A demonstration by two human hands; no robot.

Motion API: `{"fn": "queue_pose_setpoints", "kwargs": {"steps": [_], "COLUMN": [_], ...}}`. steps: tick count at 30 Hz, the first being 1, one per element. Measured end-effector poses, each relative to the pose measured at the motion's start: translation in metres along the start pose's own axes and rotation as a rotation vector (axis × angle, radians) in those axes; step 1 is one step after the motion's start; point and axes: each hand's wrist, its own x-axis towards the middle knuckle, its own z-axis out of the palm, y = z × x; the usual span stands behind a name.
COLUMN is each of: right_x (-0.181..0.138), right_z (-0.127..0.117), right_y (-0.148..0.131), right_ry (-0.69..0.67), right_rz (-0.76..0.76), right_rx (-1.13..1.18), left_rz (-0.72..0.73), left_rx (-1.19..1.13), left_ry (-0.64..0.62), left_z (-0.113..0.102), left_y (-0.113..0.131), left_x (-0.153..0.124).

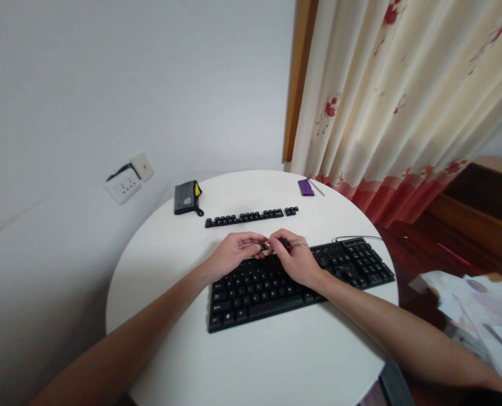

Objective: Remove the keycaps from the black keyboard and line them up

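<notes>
A black keyboard (272, 290) lies at a slant on the round white table, with its upper rows partly covered by my hands. Above its top edge, my left hand (240, 251) is closed with a small black keycap (263, 247) pinched at the fingertips. My right hand (291, 254) meets it from the other side, its fingers curled around a small dark, thin tool (285, 243) whose kind I cannot make out. Behind both hands, several loose black keycaps (246, 217) stand in a row on the table.
On the white table (158, 282) are a grey pouch (185, 197) at the back left, a purple cloth (305, 188) and a thin stick (317, 187) at the back right. The keyboard's cable (356, 237) runs off the right edge. Wall behind, curtain (386, 113) right, papers (466, 304) beside the table.
</notes>
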Motion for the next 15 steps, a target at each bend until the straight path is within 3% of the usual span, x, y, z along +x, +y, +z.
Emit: {"fn": "queue_pose_setpoints", "kwargs": {"steps": [5,15], "right_x": [-0.0027,-0.0019], "right_z": [0.0027,0.0032], "right_y": [0.0005,0.0007], "right_ry": [-0.009,0.145], "right_rz": [0.001,0.032], "right_rx": [-0.007,-0.043], "left_rz": [0.020,0.087], "left_rx": [0.011,0.004], "left_ry": [-0.033,0.013], "left_z": [0.0028,0.0031], "left_y": [0.0044,-0.0014], "left_x": [-0.0012,-0.0007]}}
